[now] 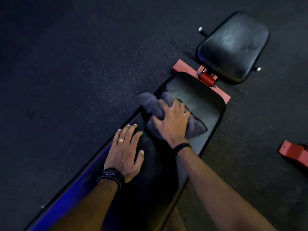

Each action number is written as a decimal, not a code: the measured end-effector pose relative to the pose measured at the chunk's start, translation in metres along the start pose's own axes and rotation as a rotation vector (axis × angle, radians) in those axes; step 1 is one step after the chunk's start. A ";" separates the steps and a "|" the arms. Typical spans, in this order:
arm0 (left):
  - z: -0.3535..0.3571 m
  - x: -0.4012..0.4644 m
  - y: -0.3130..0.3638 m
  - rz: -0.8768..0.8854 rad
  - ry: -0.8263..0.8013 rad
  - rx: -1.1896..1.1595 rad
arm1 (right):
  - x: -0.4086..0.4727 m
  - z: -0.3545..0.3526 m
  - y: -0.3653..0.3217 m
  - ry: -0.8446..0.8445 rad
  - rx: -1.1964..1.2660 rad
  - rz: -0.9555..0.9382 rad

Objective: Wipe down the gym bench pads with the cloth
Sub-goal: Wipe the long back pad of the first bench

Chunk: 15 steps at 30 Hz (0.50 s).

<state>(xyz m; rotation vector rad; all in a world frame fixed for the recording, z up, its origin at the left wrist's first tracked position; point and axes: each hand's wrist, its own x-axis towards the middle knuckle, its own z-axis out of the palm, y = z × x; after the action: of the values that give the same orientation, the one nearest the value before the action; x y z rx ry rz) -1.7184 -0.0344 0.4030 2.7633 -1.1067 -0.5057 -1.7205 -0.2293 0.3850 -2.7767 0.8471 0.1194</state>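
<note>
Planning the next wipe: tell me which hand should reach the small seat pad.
Right. The right hand already grips the cloth, nearer the small seat pad; the left hand lies flat, bracing the long pad.

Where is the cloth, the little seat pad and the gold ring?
cloth (195, 127), head view, bunched lower right end.
little seat pad (233, 45), head view, middle of its top.
gold ring (120, 140), head view, band on a left-hand finger.

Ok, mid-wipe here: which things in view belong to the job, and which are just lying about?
Part of the job:
- grey cloth, bunched under the right hand
- long back pad, braced by the flat left hand
- seat pad, not being wiped now

Just there:
- red frame crossbar
- red bracket on the floor at right
- speckled rubber floor
</note>
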 end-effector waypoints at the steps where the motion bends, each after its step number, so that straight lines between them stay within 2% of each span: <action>1: 0.000 0.000 0.000 0.002 0.020 -0.007 | -0.019 -0.002 0.000 -0.012 0.025 -0.061; 6: -0.008 -0.006 0.004 0.020 0.147 -0.169 | -0.109 -0.023 0.016 -0.090 0.072 -0.208; 10: -0.032 -0.028 0.010 0.028 0.225 -0.281 | -0.162 -0.053 0.047 -0.332 0.065 -0.318; 12: -0.042 -0.054 0.019 0.063 0.166 -0.260 | -0.184 -0.072 0.068 -0.444 -0.041 -0.288; 15: -0.055 -0.094 0.042 0.134 -0.034 -0.219 | -0.215 -0.107 0.098 -0.417 -0.144 -0.038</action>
<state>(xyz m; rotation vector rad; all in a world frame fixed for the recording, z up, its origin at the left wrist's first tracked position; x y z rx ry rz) -1.7897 -0.0004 0.4892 2.4840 -1.1577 -0.6186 -1.9524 -0.2185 0.5001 -2.7402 0.6977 0.7490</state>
